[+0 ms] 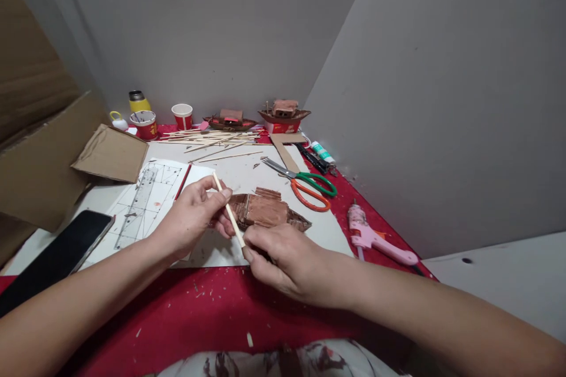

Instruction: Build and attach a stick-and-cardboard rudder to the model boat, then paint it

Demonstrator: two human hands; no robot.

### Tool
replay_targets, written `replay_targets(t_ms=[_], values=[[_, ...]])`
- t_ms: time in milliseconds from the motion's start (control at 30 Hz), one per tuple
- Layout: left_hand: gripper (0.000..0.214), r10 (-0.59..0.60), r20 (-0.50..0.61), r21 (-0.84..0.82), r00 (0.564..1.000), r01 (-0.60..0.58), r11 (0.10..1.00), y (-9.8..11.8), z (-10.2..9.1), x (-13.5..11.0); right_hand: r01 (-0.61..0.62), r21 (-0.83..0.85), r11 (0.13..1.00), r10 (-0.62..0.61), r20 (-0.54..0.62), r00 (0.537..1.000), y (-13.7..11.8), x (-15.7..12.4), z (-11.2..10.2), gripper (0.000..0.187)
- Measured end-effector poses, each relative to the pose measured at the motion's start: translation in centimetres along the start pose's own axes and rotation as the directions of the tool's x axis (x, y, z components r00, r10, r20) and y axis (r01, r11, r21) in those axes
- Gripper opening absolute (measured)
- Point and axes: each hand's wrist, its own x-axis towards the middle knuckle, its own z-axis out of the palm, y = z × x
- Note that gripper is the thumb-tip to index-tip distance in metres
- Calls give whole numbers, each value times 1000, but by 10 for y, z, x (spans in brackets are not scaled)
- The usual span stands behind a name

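Observation:
A pale wooden stick [229, 210] slants between my two hands. My left hand [201, 206] is closed on its upper part, the thumb lying across it. At the lower end, my right hand [287, 259] pinches the stick between thumb and fingers; whether a small tool is also in those fingers is hidden. Just behind my hands lies a brown model boat [267, 210] with a reddish-brown roof, its near side partly covered by my hands. Small wood shavings are scattered over the red cloth [212, 294] below.
Scissors [305, 182] with green and orange handles lie behind the boat. A pink glue gun [375, 238] is at right. Loose sticks [212, 140], paper cups [182, 116] and two more boats [285, 112] stand behind. At left are a phone [62, 253], ruler [137, 206] and cardboard [48, 159].

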Motion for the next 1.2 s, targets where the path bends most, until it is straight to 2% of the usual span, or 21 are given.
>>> replay_targets(t_ms=[133, 267, 367, 433, 500, 567, 633, 667, 733, 767, 833, 900, 967, 1100, 1200], values=[[17, -77, -79, -140, 994, 65, 988, -1, 4, -1, 116, -203, 972, -143, -126, 982, 4, -1, 0, 18], [21, -225, -116, -345, 967, 173, 923, 0, 10, -4, 164, -188, 969, -218, -321, 922, 4, 2, -8, 8], [23, -242, -91, -426, 966, 182, 886, -3, 13, -9, 231, -130, 964, -263, -378, 887, 0, 4, -13, 24], [23, -235, -51, -447, 971, 189, 874, -7, 15, -11, 274, -134, 952, -305, -398, 865, -4, 4, -14, 22], [23, -250, 20, -433, 968, 234, 870, -13, 16, -14, 266, -162, 950, -311, -438, 844, -7, 3, -15, 20], [25, -287, 113, -368, 951, 309, 877, -18, 18, -17, 194, -158, 968, -248, -489, 836, -9, 3, -18, 17], [33, -319, 212, -238, 924, 366, 900, -19, 19, -21, 82, -63, 995, -103, -553, 827, -9, 3, -24, 9], [37, -307, 236, -164, 922, 349, 923, -18, 20, -23, 25, 30, 999, -4, -569, 822, -9, 3, -28, 8], [39, -194, 201, -12, 960, 201, 980, -13, 22, -28, -65, 266, 962, 203, -535, 820, -8, 0, -33, 12], [36, -96, 149, 67, 984, 87, 994, -9, 22, -31, -99, 384, 918, 291, -481, 827, -8, -1, -35, 14], [26, 82, 83, 235, 993, -99, 967, -3, 24, -35, -159, 565, 810, 402, -336, 852, -9, -6, -35, 18], [15, 142, 104, 341, 984, -169, 925, 0, 26, -38, -214, 653, 727, 447, -212, 869, -11, -10, -31, 19], [11, 114, 147, 377, 983, -162, 912, -1, 29, -39, -246, 661, 709, 453, -159, 877, -12, -14, -26, 17], [9, 57, 146, 429, 988, -115, 896, -10, 29, -37, -251, 567, 785, 419, -188, 888, -11, -17, -15, 13], [6, 71, 140, 464, 988, -129, 876, -14, 28, -36, -251, 479, 841, 395, -227, 890, -8, -19, -8, 13]])
